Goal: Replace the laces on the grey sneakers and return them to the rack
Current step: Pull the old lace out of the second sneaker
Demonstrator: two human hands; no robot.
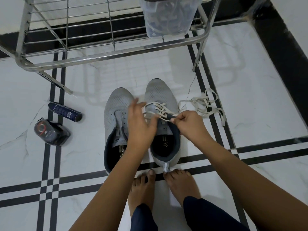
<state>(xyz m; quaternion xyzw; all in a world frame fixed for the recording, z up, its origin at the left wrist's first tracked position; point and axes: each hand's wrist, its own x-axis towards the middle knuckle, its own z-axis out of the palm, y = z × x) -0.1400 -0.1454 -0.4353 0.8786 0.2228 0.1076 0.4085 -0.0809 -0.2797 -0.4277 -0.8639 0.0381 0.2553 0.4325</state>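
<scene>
Dark navy trousers and bare limbs.
The trousers are plain and close-fitting, one leg over each shin, ending at the ankles above the left foot and the right foot, both unshod. The forearms are uncovered along all their visible length, down to the left hand and the right hand.

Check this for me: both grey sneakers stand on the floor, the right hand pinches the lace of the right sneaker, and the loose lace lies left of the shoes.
Wrong in one respect: the loose lace lies on the floor right of the grey sneakers, not left, as the head view shows. The right hand does pinch the threaded lace.
</scene>
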